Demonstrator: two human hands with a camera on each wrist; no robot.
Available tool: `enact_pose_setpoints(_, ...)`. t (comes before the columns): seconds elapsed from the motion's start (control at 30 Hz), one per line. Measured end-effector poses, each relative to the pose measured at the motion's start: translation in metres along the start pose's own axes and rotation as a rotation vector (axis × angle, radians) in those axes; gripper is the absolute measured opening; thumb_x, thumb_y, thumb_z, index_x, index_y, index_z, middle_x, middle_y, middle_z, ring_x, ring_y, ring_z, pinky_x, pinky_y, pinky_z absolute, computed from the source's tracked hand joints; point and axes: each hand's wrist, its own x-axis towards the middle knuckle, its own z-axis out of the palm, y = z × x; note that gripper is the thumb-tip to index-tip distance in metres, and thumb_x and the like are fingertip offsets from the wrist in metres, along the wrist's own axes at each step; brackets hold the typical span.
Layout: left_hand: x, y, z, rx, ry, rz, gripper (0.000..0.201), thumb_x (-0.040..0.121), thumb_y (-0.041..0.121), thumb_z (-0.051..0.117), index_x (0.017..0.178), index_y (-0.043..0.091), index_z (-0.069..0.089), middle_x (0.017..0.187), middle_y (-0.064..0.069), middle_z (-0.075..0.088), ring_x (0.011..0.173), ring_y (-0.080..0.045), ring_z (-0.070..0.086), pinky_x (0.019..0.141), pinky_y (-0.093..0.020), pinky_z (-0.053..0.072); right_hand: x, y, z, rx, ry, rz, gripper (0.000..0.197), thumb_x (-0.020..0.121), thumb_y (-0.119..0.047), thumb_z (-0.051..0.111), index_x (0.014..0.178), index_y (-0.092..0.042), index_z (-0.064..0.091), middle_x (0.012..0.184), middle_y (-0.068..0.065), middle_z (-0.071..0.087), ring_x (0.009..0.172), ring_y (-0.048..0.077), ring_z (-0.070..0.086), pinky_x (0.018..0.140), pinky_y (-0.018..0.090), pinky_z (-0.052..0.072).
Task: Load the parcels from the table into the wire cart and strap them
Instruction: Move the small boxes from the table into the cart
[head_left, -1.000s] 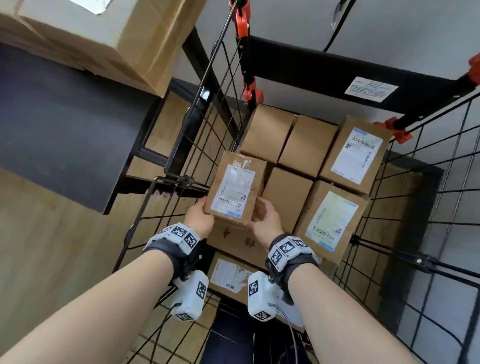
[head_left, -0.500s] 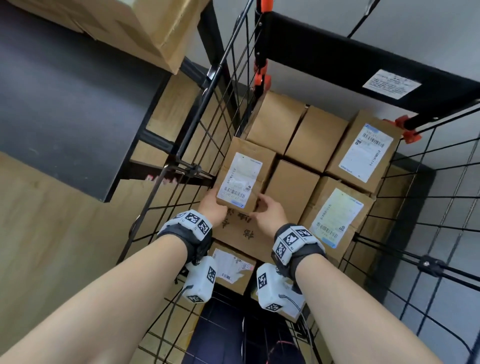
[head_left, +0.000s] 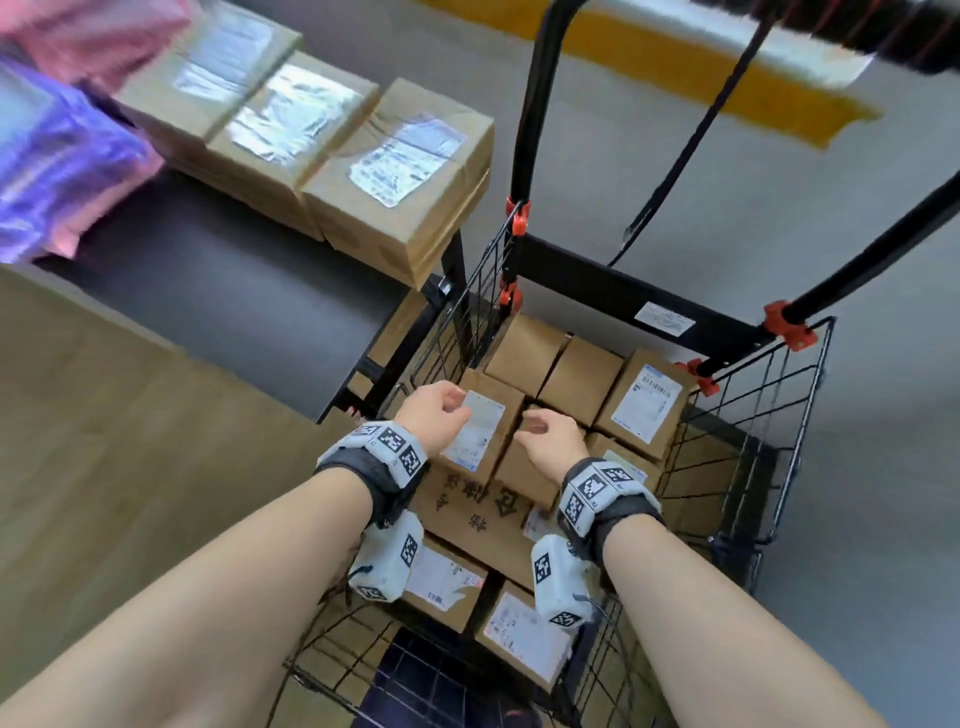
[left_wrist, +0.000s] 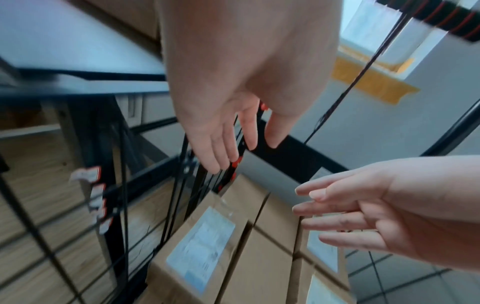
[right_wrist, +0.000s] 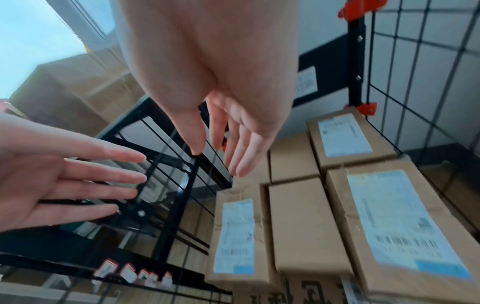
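Observation:
The black wire cart (head_left: 810, 374) holds several brown cardboard parcels in layers. A labelled parcel (head_left: 480, 431) lies flat at the left of the top layer, against the cart's left wire wall. My left hand (head_left: 441, 408) hovers just above its left edge and my right hand (head_left: 540, 428) just to its right. Both hold nothing. In the wrist views the left hand's fingers (left_wrist: 223, 148) and the right hand's fingers (right_wrist: 233, 148) are straight above that parcel (left_wrist: 202, 242) (right_wrist: 237, 234). Three more labelled parcels (head_left: 400, 171) stand in a row on the dark table (head_left: 208, 291).
The table's corner touches the cart's left side. A black strap (head_left: 685, 150) hangs from the cart's tall handle frame behind the load. Pink and purple soft packages (head_left: 57, 156) lie blurred at the table's far left. Grey floor lies to the cart's right.
Both hands have let go of the labelled parcel, which now lies in the cart's top layer. The hands have lifted off it, and the head view has risen to show the table.

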Motion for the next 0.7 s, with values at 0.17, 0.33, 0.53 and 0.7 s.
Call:
enact_pose_setpoints(0.17, -0.027, 0.033, -0.065, -0.068, 0.177, 0.074, 0.033, 0.092, 0.025, 0.054, 0.124, 0.018, 0.056, 0.121, -0.005, 0.062, 0.109, -0.019, 0.058, 0.095, -0.03, 0.044, -0.02, -0.066, -0.019, 0.031, 0.048, -0.116, 0.035, 0.091, -0.016, 0.057, 0.126, -0.01, 0.057, 0.122, 0.009, 0.061, 0.109, 0.024, 0.058, 0.091, 0.032, 0.049)
enact_pose_setpoints(0.33, -0.015, 0.045, -0.132, -0.073, 0.266, 0.074, 0.039, 0.092, 0.026, 0.054, 0.13, 0.015, 0.051, 0.127, -0.009, 0.058, 0.114, -0.023, 0.056, 0.099, -0.033, 0.043, -0.018, -0.132, -0.018, 0.129, 0.068, -0.176, 0.037, 0.09, -0.024, 0.06, 0.124, -0.01, 0.058, 0.122, 0.01, 0.062, 0.11, 0.025, 0.06, 0.1, 0.043, 0.047)
enact_pose_setpoints(0.53, 0.026, 0.034, -0.182, -0.152, 0.301, -0.028, 0.05, 0.093, 0.029, 0.053, 0.139, 0.013, 0.038, 0.138, -0.01, 0.049, 0.124, -0.025, 0.049, 0.101, -0.036, 0.041, 0.01, -0.193, -0.007, 0.218, 0.069, -0.17, 0.054, 0.088, -0.033, 0.062, 0.136, -0.013, 0.046, 0.129, 0.009, 0.055, 0.116, 0.023, 0.055, 0.102, 0.044, 0.046)
enact_pose_setpoints(0.7, 0.056, 0.013, -0.199, -0.252, 0.256, -0.086, 0.058, 0.093, 0.036, 0.053, 0.142, 0.011, 0.034, 0.142, -0.009, 0.046, 0.129, -0.025, 0.045, 0.106, -0.035, 0.036, 0.042, -0.216, 0.011, 0.293, 0.08, -0.116, 0.077, 0.086, -0.035, 0.065, 0.147, -0.012, 0.024, 0.145, 0.011, 0.04, 0.131, 0.025, 0.043, 0.107, 0.045, 0.04)
